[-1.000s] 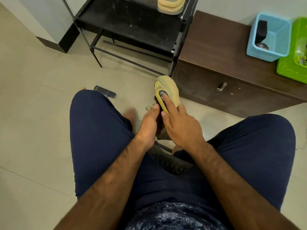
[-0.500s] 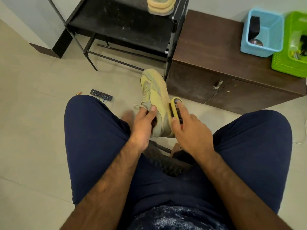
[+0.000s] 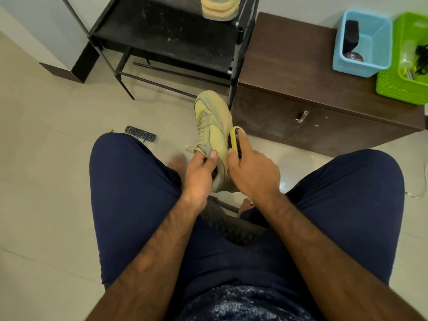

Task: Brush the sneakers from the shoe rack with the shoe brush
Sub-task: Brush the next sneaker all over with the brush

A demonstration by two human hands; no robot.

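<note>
A pale yellow sneaker [image 3: 212, 122] is held up between my knees, toe pointing away, laces facing up. My left hand [image 3: 200, 174] grips it at the collar, thumb on the upper. My right hand [image 3: 252, 172] holds a yellow shoe brush [image 3: 236, 141] with dark bristles against the sneaker's right side. A second yellow sneaker [image 3: 218, 8] rests on the black shoe rack [image 3: 166, 31] at the top, only its sole end visible.
A brown cabinet [image 3: 301, 93] stands right of the rack, carrying a blue basket [image 3: 361, 40] and a green basket [image 3: 403, 61]. A black remote [image 3: 140, 133] lies on the tiled floor by my left knee. I sit on a dark mesh stool [image 3: 234, 230].
The sneaker turned from sole-up to laces-up. My right hand moved the brush from the sole to the shoe's right side. The camera shifted slightly.
</note>
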